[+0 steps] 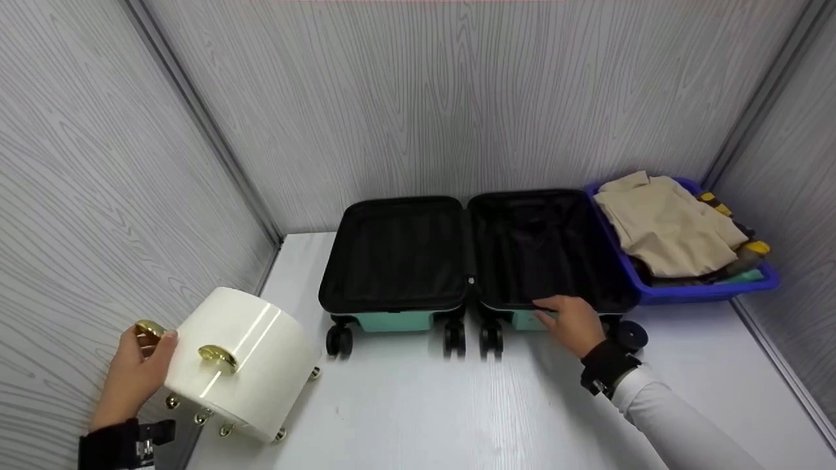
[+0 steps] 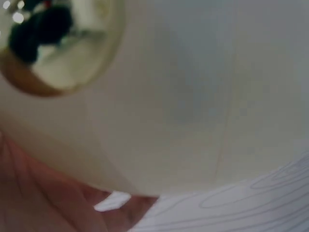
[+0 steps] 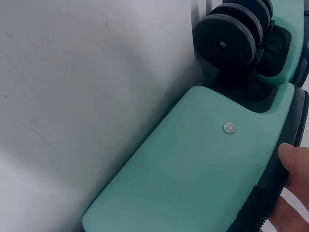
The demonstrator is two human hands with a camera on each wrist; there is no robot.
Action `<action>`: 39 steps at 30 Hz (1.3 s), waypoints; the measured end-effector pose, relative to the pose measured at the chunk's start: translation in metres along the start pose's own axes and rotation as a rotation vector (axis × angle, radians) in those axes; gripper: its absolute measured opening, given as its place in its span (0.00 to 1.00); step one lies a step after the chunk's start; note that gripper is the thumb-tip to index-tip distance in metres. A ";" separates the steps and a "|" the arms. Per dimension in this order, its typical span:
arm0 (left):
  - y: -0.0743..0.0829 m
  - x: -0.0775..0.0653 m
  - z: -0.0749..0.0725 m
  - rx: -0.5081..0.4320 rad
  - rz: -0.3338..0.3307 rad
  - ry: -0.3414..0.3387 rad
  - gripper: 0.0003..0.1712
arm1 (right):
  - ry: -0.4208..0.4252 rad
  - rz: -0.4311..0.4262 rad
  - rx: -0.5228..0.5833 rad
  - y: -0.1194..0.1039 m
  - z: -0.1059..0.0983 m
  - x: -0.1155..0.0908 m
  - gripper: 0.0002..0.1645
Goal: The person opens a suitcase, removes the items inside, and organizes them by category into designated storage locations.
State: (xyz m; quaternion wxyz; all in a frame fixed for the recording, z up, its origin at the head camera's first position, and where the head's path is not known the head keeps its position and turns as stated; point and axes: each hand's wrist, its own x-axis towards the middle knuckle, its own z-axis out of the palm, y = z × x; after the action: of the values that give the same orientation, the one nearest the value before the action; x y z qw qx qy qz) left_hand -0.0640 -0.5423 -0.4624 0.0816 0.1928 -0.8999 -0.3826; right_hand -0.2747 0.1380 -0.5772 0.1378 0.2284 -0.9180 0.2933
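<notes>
An open suitcase with a black lining (image 1: 398, 254) and mint-green shell (image 3: 178, 169) lies unfolded, its wheels facing me. My right hand (image 1: 575, 324) pinches the zipped front rim (image 3: 275, 169) of its right half, thumb and fingers on either side. At the left, my left hand (image 1: 134, 375) grips the edge of a glossy white box (image 1: 251, 352) with rounded sides, beside one of its gold handles (image 1: 217, 356). Small gold feet (image 1: 226, 429) stick out below the tilted box. In the left wrist view, its pale surface (image 2: 183, 121) fills most of the picture, with fingers (image 2: 130, 210) under its edge.
A blue basket (image 1: 705, 294) stands against the suitcase's right side, with a folded beige cloth (image 1: 673, 222) on top and yellow-and-black items (image 1: 754, 251) at its edge. Wood-patterned panels (image 1: 418, 98) enclose the white table (image 1: 418, 411) at the back and both sides.
</notes>
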 end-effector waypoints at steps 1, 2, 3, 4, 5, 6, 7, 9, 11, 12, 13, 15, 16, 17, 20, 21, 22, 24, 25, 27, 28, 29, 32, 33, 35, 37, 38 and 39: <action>0.001 0.003 0.002 -0.011 -0.017 0.027 0.38 | 0.008 -0.001 -0.002 0.000 0.000 0.000 0.15; 0.003 0.006 0.004 -0.024 -0.033 0.056 0.37 | 0.016 0.000 -0.003 0.000 0.000 0.000 0.15; 0.004 0.009 0.007 -0.040 -0.048 0.083 0.36 | 0.022 -0.001 -0.004 0.000 0.000 0.000 0.15; 0.007 0.014 0.009 -0.058 -0.062 0.111 0.35 | 0.028 -0.001 -0.003 0.000 0.000 0.000 0.14; 0.010 0.018 0.012 -0.073 -0.073 0.135 0.35 | 0.031 -0.001 -0.004 0.000 0.000 0.000 0.14; 0.013 0.023 0.014 -0.084 -0.082 0.156 0.35 | 0.033 0.003 -0.003 -0.001 0.000 0.000 0.14; 0.015 0.028 0.016 -0.098 -0.093 0.172 0.36 | 0.034 0.004 -0.002 -0.001 0.001 0.000 0.14; 0.021 0.039 0.019 -0.124 -0.125 0.191 0.42 | 0.034 0.003 -0.001 -0.001 0.001 -0.001 0.13; 0.027 0.048 0.022 -0.131 -0.165 0.200 0.48 | 0.032 0.002 0.002 -0.002 0.002 -0.001 0.13; 0.030 0.053 0.023 -0.130 -0.187 0.205 0.50 | 0.030 0.005 0.004 -0.002 0.002 -0.002 0.13; 0.032 0.057 0.024 -0.125 -0.212 0.205 0.52 | 0.028 0.010 0.009 -0.002 0.002 -0.002 0.13; 0.038 0.067 0.027 -0.105 -0.254 0.207 0.54 | 0.023 0.018 0.012 -0.002 0.003 -0.003 0.13; 0.041 0.073 0.029 -0.096 -0.265 0.215 0.54 | 0.022 0.022 0.016 -0.002 0.003 -0.003 0.13; 0.044 0.078 0.031 -0.094 -0.276 0.219 0.54 | 0.021 0.028 0.019 -0.002 0.003 -0.003 0.12; 0.052 0.095 0.038 -0.081 -0.286 0.234 0.53 | 0.030 0.027 0.026 -0.003 0.002 -0.004 0.12; 0.054 0.100 0.040 -0.079 -0.284 0.241 0.53 | 0.034 0.027 0.029 -0.004 0.002 -0.004 0.12; 0.056 0.105 0.042 -0.077 -0.281 0.248 0.52 | 0.038 0.028 0.031 -0.004 0.002 -0.005 0.12; 0.061 0.114 0.047 -0.068 -0.278 0.262 0.52 | 0.044 0.021 0.032 -0.005 0.002 -0.005 0.11; 0.062 0.118 0.049 -0.063 -0.278 0.269 0.52 | 0.045 0.017 0.032 -0.005 0.003 -0.006 0.11; 0.066 0.125 0.052 -0.054 -0.278 0.283 0.51 | 0.041 0.015 0.031 -0.005 0.004 -0.007 0.11; 0.067 0.129 0.054 -0.050 -0.280 0.289 0.51 | 0.040 0.013 0.030 -0.005 0.005 -0.007 0.12; 0.069 0.132 0.056 -0.048 -0.280 0.294 0.51 | 0.039 0.012 0.032 -0.005 0.005 -0.007 0.12; 0.073 0.141 0.059 -0.036 -0.282 0.300 0.50 | 0.035 0.016 0.033 -0.005 0.006 -0.008 0.12; 0.074 0.144 0.059 -0.035 -0.281 0.302 0.50 | 0.035 0.017 0.033 -0.005 0.006 -0.009 0.12; 0.076 0.149 0.059 -0.034 -0.277 0.309 0.49 | 0.036 0.017 0.034 -0.005 0.007 -0.009 0.12; 0.078 0.153 0.059 -0.035 -0.276 0.314 0.49 | 0.034 0.020 0.036 -0.005 0.007 -0.008 0.12; 0.080 0.155 0.059 -0.035 -0.277 0.316 0.49 | 0.034 0.018 0.036 -0.005 0.007 -0.008 0.12; 0.080 0.157 0.059 -0.037 -0.280 0.319 0.49 | 0.034 0.017 0.039 -0.006 0.007 -0.008 0.12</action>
State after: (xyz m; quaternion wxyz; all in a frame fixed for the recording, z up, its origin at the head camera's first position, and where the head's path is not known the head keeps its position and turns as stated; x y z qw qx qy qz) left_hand -0.2472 -0.5172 -0.4452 0.1725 0.3724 -0.8329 -0.3714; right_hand -0.2654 0.1322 -0.5831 0.1463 0.2182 -0.9116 0.3162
